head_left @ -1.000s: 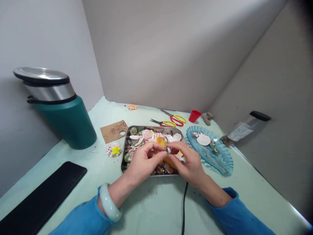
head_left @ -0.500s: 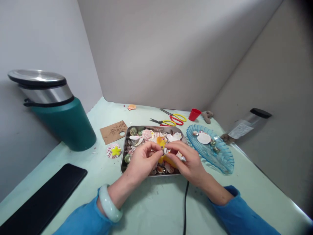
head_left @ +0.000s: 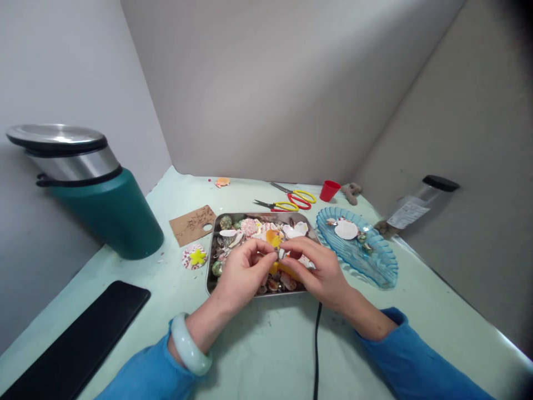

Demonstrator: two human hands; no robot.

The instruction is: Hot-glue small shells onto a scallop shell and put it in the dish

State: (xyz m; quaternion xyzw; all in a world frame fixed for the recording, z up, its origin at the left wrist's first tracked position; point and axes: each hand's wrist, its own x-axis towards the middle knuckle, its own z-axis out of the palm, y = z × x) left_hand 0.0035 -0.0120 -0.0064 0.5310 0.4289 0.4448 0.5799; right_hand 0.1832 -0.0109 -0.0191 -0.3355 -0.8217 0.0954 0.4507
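Over a metal tray (head_left: 211,266) full of seashells, both my hands meet with the fingertips close together. My left hand (head_left: 247,266) is pinched, thumb against forefinger, on something too small to name. My right hand (head_left: 318,269) pinches a small whitish piece (head_left: 281,254), perhaps a bit of shell, right beside the left fingertips. Beneath the fingers lie yellow pieces (head_left: 275,239) among the shells. Pinkish scallop shells (head_left: 250,226) and green snail shells (head_left: 226,223) show along the tray's far side. My hands hide the tray's middle.
A teal flask (head_left: 108,214) and a black flat slab (head_left: 83,341) stand left. Nearby are a brown card (head_left: 189,225) and a shell with a yellow star (head_left: 197,256). Scissors (head_left: 293,194), a red cup (head_left: 330,190), a blue dish (head_left: 375,261), a clear bottle (head_left: 420,203) and a black cable (head_left: 317,350) surround the tray.
The view has shifted slightly. My right fingers have moved a little against the small whitish piece; both hands stay pinched together over the tray.
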